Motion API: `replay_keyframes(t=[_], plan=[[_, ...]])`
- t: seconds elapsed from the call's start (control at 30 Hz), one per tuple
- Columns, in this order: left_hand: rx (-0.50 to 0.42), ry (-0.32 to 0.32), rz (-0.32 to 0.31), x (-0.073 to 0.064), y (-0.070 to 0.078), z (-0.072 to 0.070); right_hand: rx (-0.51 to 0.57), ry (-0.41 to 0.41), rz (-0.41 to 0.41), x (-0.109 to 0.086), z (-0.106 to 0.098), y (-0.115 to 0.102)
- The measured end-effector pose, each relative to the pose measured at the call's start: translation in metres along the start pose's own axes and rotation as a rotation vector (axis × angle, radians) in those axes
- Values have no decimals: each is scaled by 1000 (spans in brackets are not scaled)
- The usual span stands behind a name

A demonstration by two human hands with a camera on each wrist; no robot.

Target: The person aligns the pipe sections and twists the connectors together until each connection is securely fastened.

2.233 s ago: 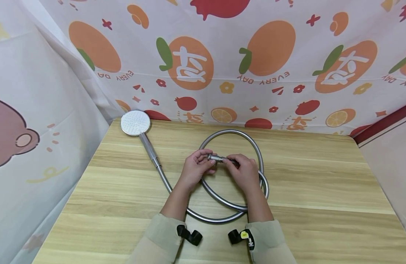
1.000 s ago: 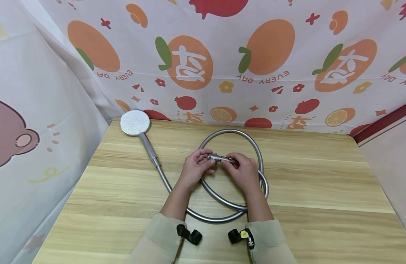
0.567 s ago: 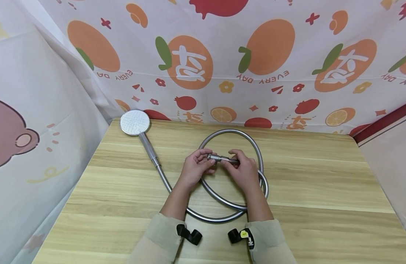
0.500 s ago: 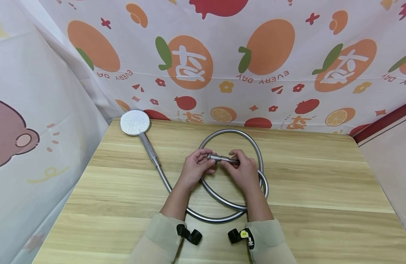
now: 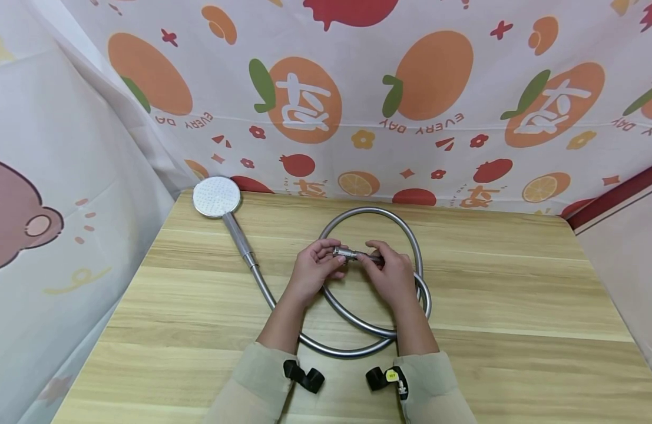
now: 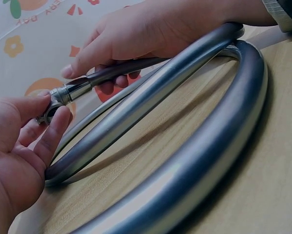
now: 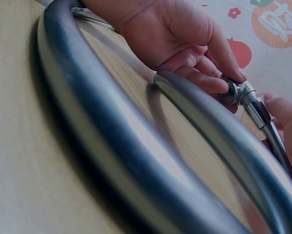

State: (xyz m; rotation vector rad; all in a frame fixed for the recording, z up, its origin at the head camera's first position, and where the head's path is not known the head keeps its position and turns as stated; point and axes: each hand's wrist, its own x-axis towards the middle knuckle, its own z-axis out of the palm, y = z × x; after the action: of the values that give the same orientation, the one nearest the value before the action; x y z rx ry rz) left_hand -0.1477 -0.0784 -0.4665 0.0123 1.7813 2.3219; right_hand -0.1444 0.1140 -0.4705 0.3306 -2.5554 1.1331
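Observation:
My left hand (image 5: 311, 271) pinches a small chrome pipe fitting (image 6: 60, 95) between thumb and fingers. A round ribbed port faces out from the fitting's side. The shower hose's smooth metal collar (image 6: 80, 87) is up against the fitting; whether it is threaded on I cannot tell. My right hand (image 5: 391, 277) holds the hose end, thumb at the collar and fingers curled underneath, its index finger lifted. From there the grey hose (image 5: 347, 354) loops on the table and runs left to the shower head (image 5: 217, 196), which lies face up.
The wooden table (image 5: 516, 282) meets a fruit-print curtain (image 5: 368, 88) at its back edge. Another white curtain (image 5: 55, 176) hangs at the left. The hose loops lie under and around both forearms.
My right thumb has moved up and over the collar, covering more of it than half a second ago. The right index finger has lifted since the oldest frame. My left hand keeps its place.

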Motion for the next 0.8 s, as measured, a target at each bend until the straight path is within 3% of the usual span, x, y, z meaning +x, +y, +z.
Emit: replay_keyframes(t=[0.8], plan=[[13,5,-3,0,-1,-1,12,-6,5,-1,-1,-1]])
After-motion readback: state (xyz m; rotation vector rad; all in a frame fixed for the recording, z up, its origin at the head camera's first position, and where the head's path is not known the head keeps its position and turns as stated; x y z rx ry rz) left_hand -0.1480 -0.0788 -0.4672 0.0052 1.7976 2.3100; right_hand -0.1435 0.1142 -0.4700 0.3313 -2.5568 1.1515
